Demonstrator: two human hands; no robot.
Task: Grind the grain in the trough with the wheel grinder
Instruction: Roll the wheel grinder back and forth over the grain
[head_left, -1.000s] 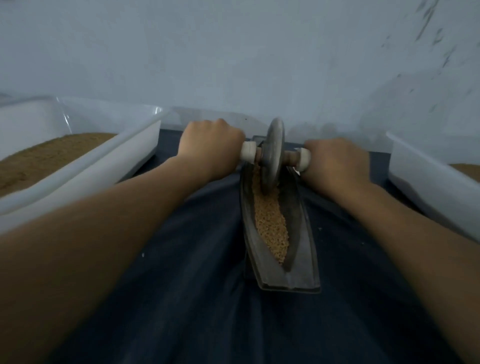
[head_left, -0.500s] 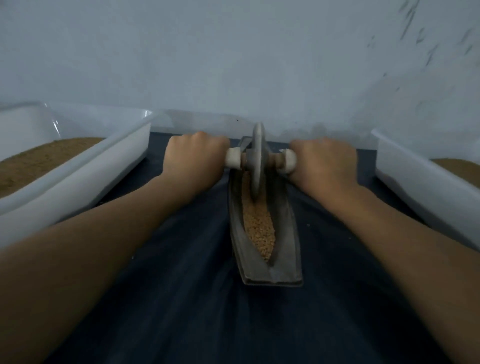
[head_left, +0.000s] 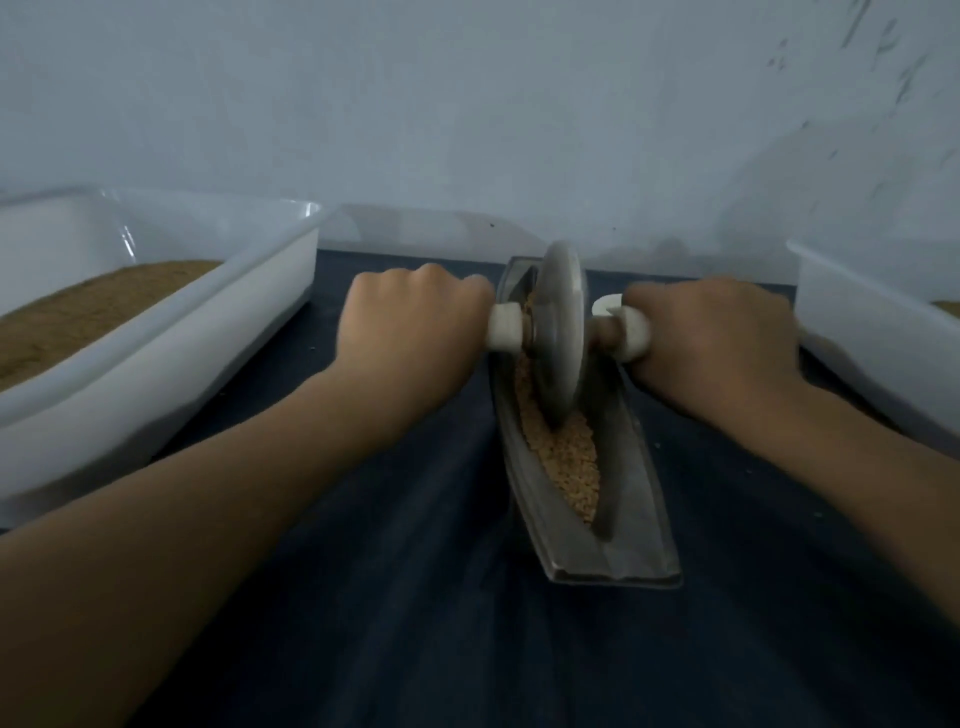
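Head view: at the far left a white tray (head_left: 156, 374) holds brown powder (head_left: 93, 306). Next, the left hand (head_left: 410, 322) grips the left handle of the wheel grinder (head_left: 558, 338), with the fingers curled round it. The wheel stands upright in the far half of the trough (head_left: 639, 493), on the grain (head_left: 566, 457). The right hand (head_left: 711, 338) grips the right handle in the same way. A second white tray (head_left: 872, 364) stands at the right on the dark worktop (head_left: 415, 597).

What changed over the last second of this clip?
The left hand and right hand rolled the wheel a little along the trough, toward the person. Both still grip its handles; the trough and grain stayed in place.
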